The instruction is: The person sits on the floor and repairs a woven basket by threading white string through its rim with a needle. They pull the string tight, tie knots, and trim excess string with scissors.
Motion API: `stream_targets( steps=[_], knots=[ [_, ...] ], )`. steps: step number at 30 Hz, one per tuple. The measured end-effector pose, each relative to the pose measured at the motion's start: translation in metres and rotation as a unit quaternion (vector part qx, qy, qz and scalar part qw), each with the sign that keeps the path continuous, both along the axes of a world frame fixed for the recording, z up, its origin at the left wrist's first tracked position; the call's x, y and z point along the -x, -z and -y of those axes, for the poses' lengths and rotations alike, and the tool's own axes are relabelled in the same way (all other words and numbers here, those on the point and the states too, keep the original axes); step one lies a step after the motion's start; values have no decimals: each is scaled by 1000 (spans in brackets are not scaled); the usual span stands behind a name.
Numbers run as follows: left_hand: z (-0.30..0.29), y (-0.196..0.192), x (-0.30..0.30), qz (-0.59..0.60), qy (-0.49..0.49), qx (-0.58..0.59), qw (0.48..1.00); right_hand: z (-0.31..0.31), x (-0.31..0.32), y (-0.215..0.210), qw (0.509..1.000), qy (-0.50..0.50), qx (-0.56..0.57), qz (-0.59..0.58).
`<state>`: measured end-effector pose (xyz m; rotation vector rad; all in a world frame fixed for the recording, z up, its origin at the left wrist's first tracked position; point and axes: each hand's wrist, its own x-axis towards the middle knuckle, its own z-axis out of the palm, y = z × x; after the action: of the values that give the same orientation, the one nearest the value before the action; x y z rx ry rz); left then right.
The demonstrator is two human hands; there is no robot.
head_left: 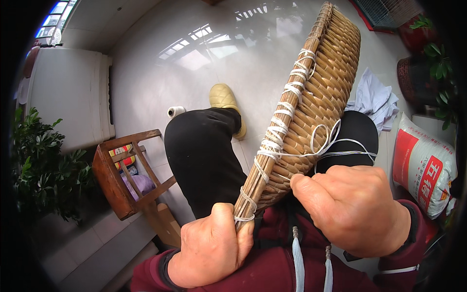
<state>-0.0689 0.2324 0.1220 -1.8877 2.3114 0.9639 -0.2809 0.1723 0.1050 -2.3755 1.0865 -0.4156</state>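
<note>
A woven wicker basket [325,92] stands tilted on its side across my lap, its rim running from lower middle to upper right. White cord [273,140] is wound in loops round much of that rim. My left hand [209,246] is closed round the rim's near end, just below the lowest cord loops. My right hand [351,210] is closed, thumb and forefinger pinching a thin strand beside the basket's woven wall. A loose loop of the same cord [327,138] hangs over the weave and trails across my right knee. The inside of the basket is turned out of sight.
A spool of white thread [176,112] lies on the floor by my left leg. At left are a wooden stool [116,180] on its side, a leafy plant [48,165] and a white cabinet [68,95]. At right lie a white cloth [373,96] and a printed sack [423,165].
</note>
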Motion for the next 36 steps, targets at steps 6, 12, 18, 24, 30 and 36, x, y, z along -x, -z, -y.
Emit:
stream_targets(
  steps=[6, 12, 18, 24, 30, 36],
  knots=[
    [-1, -1, 0, 5, -9, -20, 1000, -2, 1, 9, 1000, 7, -17, 19],
    [0, -1, 0, 3, -11, -21, 1000, -1, 2, 6, 1000, 5, -19, 24],
    [0, -1, 0, 2, -15, -21, 1000, -2, 1, 10, 999, 7, -16, 35],
    [0, -1, 0, -1, -8, -17, 1000, -4, -4, 6, 1000, 19, -7, 13],
    [-1, 0, 0, -1, -11, -12, 1000, 0, -13, -3, 991, -24, 47, -125],
    [0, 8, 0, -7, -3, 63, 998, 5, -16, -4, 988, -46, 53, -137]
  ],
)
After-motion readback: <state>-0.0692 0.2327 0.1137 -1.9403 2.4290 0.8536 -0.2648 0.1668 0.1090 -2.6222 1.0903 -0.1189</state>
